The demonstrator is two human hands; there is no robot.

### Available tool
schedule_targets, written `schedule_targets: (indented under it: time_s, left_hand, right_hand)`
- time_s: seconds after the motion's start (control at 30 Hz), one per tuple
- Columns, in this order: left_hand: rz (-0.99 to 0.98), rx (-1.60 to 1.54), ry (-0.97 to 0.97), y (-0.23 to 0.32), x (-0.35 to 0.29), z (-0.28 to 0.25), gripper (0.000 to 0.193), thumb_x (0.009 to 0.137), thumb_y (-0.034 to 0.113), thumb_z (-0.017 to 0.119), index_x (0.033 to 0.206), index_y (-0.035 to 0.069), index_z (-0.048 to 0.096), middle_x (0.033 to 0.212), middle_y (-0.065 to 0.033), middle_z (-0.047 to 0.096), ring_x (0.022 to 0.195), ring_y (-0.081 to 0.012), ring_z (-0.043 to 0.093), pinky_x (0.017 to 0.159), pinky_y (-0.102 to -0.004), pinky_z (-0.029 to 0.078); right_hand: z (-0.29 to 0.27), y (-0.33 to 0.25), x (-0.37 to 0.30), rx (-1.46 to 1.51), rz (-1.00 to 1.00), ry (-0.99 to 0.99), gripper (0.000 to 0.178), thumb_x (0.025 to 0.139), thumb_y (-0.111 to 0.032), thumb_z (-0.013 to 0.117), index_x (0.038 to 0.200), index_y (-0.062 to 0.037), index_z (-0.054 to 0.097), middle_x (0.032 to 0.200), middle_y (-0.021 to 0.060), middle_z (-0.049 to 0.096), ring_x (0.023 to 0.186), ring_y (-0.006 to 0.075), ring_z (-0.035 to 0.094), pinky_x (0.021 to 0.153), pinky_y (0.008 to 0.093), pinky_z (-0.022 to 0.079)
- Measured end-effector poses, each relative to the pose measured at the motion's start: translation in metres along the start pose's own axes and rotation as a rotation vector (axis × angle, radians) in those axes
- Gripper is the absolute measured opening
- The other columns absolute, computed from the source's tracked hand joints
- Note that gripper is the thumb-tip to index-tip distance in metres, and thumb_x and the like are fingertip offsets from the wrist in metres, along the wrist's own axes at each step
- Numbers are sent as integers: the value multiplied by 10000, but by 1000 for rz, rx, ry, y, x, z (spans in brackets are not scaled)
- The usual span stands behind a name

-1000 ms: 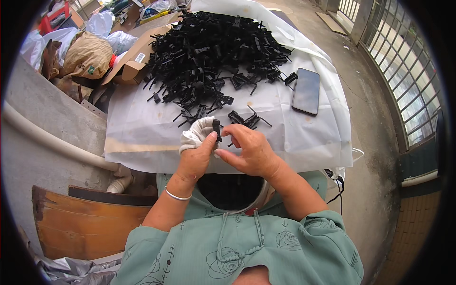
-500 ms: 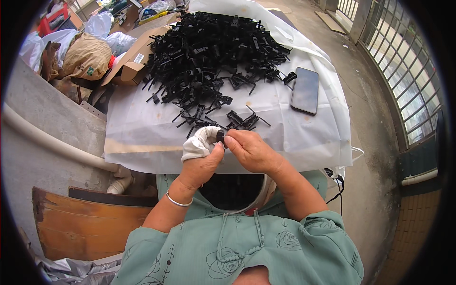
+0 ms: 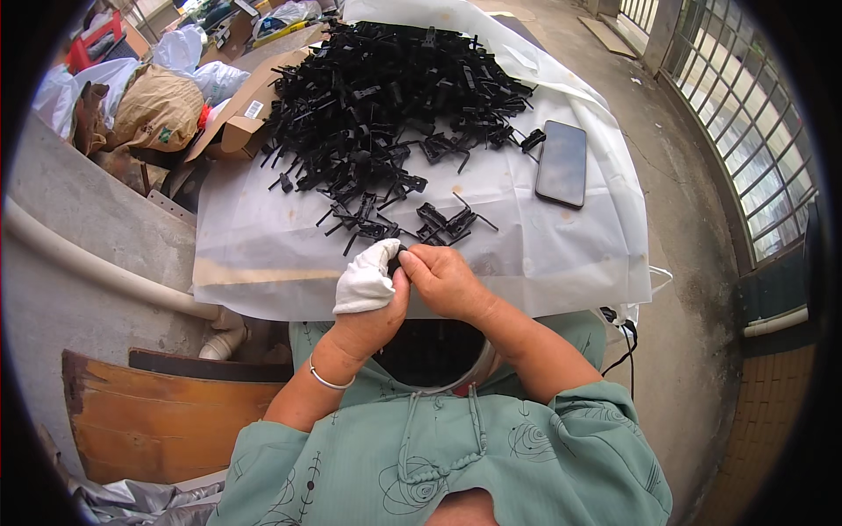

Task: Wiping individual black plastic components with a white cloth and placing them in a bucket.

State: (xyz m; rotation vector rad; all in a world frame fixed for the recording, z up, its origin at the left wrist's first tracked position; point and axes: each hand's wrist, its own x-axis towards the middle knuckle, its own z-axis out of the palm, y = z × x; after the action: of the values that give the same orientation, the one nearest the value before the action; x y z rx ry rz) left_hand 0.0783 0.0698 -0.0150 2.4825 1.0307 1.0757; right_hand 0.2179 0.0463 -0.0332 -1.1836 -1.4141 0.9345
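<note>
**Part pulled in from the table, both hands closed on it**

A second ago I was reaching among the loose pieces; now my left hand [image 3: 373,298], its fingertips wrapped in a white cloth [image 3: 364,279], and my right hand [image 3: 447,280] meet at the near edge of the plastic sheet [image 3: 263,254]. Between them I pinch a small black part [image 3: 396,259], mostly hidden, so I cannot say how it sits. The black pile [image 3: 386,96] and the phone [image 3: 561,162] lie beyond, untouched.

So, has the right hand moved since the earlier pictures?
Yes. The right hand has drawn back toward the person, away from the loose black parts, and now sits at the near edge of the white sheet, touching the left hand.
</note>
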Motion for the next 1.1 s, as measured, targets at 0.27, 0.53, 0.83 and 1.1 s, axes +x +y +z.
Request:
schedule_targets:
  time_s: [0.27, 0.53, 0.83, 1.1]
  left_hand:
    - [-422, -850, -14, -12, 3, -7, 176, 894, 81, 537, 1055, 49, 473, 860, -16, 558, 668, -68, 486, 579, -202, 426]
    - [-551, -828, -159, 2, 9, -15, 277, 923, 68, 424, 1198, 39, 440, 875, -10, 544, 632, -36, 433, 525, -177, 376]
    - [-409, -842, -315, 5, 11, -14, 250, 842, 8, 464, 1092, 13, 484, 917, -17, 514, 781, -63, 454, 696, -207, 408]
    - [-343, -568, -304, 5, 1, -9, 233, 806, -17, 457, 1037, -15, 486, 921, -99, 520, 833, -161, 497, 766, -257, 425]
  right_hand:
    - [-21, -13, -4, -294, -132, -56, 158, 864, -160, 565, 816, -12, 596, 680, 135, 569, 582, 266, 543, 556, 332, 439]
    - [-32, -10, -1, -283, -373, 50, 127, 803, -141, 630, 806, -17, 606, 710, 105, 603, 612, 265, 575, 568, 336, 463]
    - [-28, -12, -3, -118, -66, -69, 185, 871, -159, 594, 778, -5, 552, 628, 56, 528, 547, 139, 447, 520, 285, 401]
    - [-16, -13, -6, -114, -75, -198, 231, 896, -181, 487, 799, 15, 561, 690, 205, 570, 653, 380, 557, 595, 407, 441]
